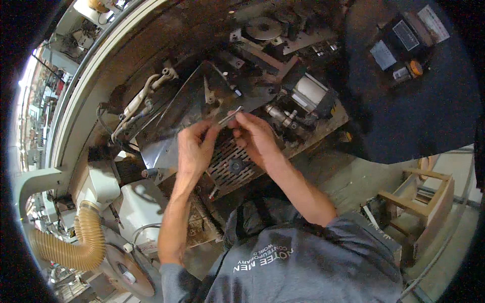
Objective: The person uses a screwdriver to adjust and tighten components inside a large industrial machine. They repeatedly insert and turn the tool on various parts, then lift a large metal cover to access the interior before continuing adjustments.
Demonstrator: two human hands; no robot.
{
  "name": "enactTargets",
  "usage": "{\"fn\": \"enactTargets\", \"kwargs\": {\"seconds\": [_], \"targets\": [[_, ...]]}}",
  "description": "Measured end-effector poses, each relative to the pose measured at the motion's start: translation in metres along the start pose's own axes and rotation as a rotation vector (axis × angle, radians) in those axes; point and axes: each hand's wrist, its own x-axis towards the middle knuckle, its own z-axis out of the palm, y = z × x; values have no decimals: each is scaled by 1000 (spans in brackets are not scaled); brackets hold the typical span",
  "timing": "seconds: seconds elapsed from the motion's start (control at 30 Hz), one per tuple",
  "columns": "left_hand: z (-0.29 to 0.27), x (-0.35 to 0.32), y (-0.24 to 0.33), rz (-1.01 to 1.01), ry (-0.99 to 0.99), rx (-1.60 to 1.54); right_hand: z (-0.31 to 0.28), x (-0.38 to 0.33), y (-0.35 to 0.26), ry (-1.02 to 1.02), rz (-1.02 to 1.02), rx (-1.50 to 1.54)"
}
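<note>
A slim, shiny metal rod [230,117] slants between my two hands above the workbench, its upper end toward the right. My left hand [196,146] closes its thumb and fingertips at the rod's lower left end. Higher up, the thumb and fingers of my right hand [256,135] pinch the same piece. Both hands are in front of a dark, grimy machine bed. Just below them lies a slotted metal grate [222,169] with a round black knob [236,165] on it. The rod's exact kind is too small to make out, and my fingers cover part of it.
Right of my hands stand metal fittings [281,117] and a pale cylinder [309,92] in a dark housing. A grinding disc [263,28] sits at the back. Left are a ribbed yellowish hose [90,233] and a large wheel [129,272]. A wooden frame [422,194] stands lower right.
</note>
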Motion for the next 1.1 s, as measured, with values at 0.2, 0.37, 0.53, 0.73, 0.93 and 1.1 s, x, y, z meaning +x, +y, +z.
{"fn": "enactTargets", "kwargs": {"seconds": [0.2, 0.37, 0.53, 0.73, 0.93, 1.1], "targets": [[-8, 60, 51, 425, -96, 575, -15, 15, 15, -85, 36, 51], [14, 91, 77, 514, -243, 867, -30, 5, 19, -76, 68, 109], [2, 87, 75, 722, -200, 878, -26, 7, 21, -116, -41, 96], [1, 74, 30, 512, -215, 996, -33, -2, 32, -123, -143, 45], [3, 79, 24, 580, -210, 975, -41, -30, 49, -150, -188, -116], [8, 86, 42, 643, -181, 992, -45, -33, 71, -139, -200, -137]]}}
